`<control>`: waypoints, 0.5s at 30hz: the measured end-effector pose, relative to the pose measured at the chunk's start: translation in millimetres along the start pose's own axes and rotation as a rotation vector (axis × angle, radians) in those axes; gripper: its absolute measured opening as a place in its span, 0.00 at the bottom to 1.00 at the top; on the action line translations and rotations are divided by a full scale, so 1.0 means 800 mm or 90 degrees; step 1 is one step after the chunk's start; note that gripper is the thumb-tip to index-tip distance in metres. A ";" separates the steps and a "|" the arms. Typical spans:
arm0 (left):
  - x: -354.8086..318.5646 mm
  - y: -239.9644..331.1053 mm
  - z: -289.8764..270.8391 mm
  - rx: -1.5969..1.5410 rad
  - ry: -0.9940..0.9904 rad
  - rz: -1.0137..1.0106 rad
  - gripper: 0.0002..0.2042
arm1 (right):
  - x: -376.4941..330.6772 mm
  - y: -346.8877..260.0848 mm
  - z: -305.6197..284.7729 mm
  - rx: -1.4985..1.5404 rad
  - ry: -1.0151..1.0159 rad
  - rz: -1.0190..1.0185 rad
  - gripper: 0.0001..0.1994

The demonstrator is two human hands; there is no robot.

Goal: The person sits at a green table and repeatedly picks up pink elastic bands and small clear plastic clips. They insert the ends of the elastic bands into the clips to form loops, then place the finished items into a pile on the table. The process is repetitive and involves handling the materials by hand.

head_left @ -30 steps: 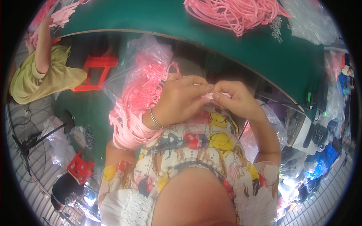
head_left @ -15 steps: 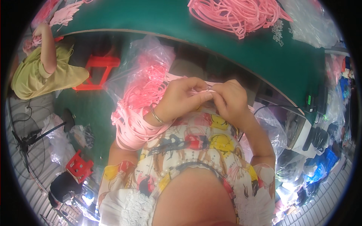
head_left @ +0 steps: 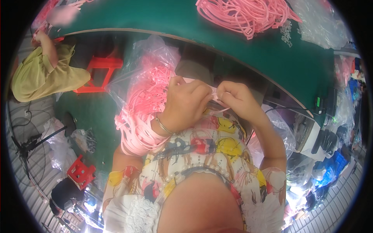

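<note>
My left hand (head_left: 185, 104) and my right hand (head_left: 237, 100) meet in front of my chest, fingertips pinched together on a thin pink plastic strap (head_left: 215, 94). A thin bangle circles my left wrist. A bundle of pink straps (head_left: 134, 126) hangs over my left forearm, running up into a clear plastic bag of pink straps (head_left: 149, 79) just left of my left hand. What the fingertips do to the strap is hidden by the fingers.
A green table (head_left: 171, 19) curves across the top, with a heap of pink straps (head_left: 244, 13) and clear bags (head_left: 318, 23) on it. A person in a yellow-green top (head_left: 42, 73) sits at the left by a red stool (head_left: 99, 72). Another red stool (head_left: 80, 173) and a fan stand (head_left: 29, 145) are lower left. Cluttered bags lie right.
My two hands have stayed pinched together on the strap and shifted slightly down and left. The person at the left has leaned further towards the table.
</note>
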State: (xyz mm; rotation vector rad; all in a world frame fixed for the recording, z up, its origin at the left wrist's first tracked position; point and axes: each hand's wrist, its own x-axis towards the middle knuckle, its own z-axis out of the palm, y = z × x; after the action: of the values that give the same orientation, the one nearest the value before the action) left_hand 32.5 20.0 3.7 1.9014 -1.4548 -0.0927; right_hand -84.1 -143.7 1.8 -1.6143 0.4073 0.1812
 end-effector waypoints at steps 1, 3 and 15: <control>-0.002 -0.001 -0.001 0.000 -0.021 0.013 0.05 | 0.003 -0.001 -0.002 0.047 -0.029 0.045 0.07; -0.006 -0.004 -0.002 0.001 -0.065 0.036 0.05 | 0.007 -0.002 -0.004 0.143 -0.090 0.133 0.07; -0.004 -0.024 -0.011 -0.839 -0.294 -0.465 0.11 | 0.005 0.000 -0.009 0.028 -0.046 -0.143 0.03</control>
State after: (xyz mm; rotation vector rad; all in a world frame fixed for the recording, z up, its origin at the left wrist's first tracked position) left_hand 50.8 28.7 -2.2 1.1375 -0.4953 -1.4902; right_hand -81.2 -151.1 1.2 -1.5921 0.1720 0.0592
